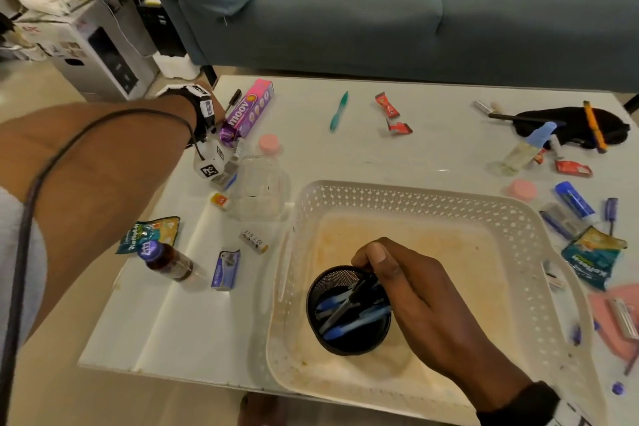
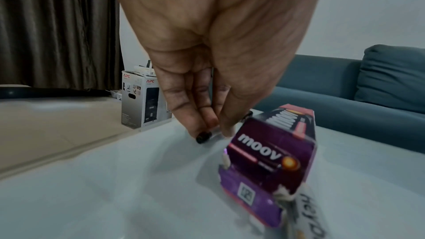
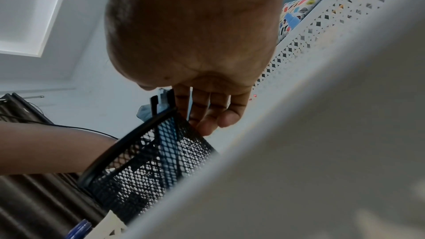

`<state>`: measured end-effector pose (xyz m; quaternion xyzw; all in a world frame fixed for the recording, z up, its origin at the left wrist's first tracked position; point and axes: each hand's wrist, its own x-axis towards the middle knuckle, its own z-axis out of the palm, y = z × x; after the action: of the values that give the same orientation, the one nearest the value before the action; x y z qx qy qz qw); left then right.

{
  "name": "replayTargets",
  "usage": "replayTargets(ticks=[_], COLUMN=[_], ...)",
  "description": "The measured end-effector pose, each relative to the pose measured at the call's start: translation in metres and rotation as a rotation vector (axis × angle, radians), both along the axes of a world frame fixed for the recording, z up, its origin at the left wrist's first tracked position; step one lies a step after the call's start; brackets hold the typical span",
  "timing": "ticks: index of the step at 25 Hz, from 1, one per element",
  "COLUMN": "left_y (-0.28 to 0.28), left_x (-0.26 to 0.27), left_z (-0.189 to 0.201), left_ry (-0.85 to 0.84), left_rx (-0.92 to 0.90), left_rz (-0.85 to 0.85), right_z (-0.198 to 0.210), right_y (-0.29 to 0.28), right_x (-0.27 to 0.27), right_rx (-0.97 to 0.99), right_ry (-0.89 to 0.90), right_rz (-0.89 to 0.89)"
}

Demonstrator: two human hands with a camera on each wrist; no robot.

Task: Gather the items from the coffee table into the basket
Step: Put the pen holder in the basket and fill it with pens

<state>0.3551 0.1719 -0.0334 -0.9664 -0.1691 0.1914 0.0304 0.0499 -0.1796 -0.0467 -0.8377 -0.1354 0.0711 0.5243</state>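
A white perforated basket (image 1: 415, 199) stands on the near right of the white coffee table (image 1: 432, 149). Inside it stands a black mesh pen cup (image 1: 345, 315) holding blue and black pens. My right hand (image 1: 380, 266) grips the cup at its rim, thumb on top, with the fingers (image 3: 207, 114) down the outside of the mesh (image 3: 147, 166). At the far left, my left hand (image 2: 214, 131) pinches the end of a black marker (image 2: 203, 137) lying on the table beside the purple "moov" box (image 2: 269, 161). In the head view the wrist mount hides those fingers, and only the marker's far end (image 1: 234, 100) shows.
Scattered on the table are a green pen (image 1: 339, 111), red wrappers (image 1: 387, 104), a clear jar (image 1: 259, 187), a brown bottle (image 1: 169, 263), teal pouches (image 1: 148, 233) and a black cloth (image 1: 581, 124) among small items on the right. A blue sofa (image 1: 380, 10) stands behind.
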Motion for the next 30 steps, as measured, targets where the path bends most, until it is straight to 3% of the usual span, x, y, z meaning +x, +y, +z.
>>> replayTargets(ticks=[3,5,7,11,14,17,21,30], left_y=[0.011,0.027,0.023,-0.032,-0.077,-0.129,-0.173,-0.180], left_x=[-0.004,0.004,-0.011,-0.079,-0.151,-0.233,-0.309,-0.310], left_z=[0.007,0.004,0.025,0.092,0.107,0.091,0.042,0.028], left_ry=[-0.086,-0.206,-0.346,-0.648,-0.830,-0.825,-0.651,-0.564], left_rx=[-0.007,-0.139,-0.265,-0.597,-0.884,-1.083,-1.213,-1.090], left_rz=[-0.008,0.068,0.135,0.137,0.100,0.041,-0.006,-0.223], right_z=[0.003,0.004,0.008,0.020,0.026,0.029,0.033,0.042], right_y=[-0.001,-0.002,-0.003,-0.006,-0.007,-0.009,-0.012,-0.015], right_x=[0.001,0.001,0.002,-0.003,-0.008,-0.010,-0.008,0.009], right_rx=[-0.005,-0.004,-0.007,-0.011,-0.015,-0.013,0.023,0.148], right_ry=[-0.004,-0.002,-0.001,0.021,-0.003,-0.006,0.009,0.019], right_rz=[-0.015,-0.027,-0.032,-0.052,-0.048,-0.058,-0.095,-0.253])
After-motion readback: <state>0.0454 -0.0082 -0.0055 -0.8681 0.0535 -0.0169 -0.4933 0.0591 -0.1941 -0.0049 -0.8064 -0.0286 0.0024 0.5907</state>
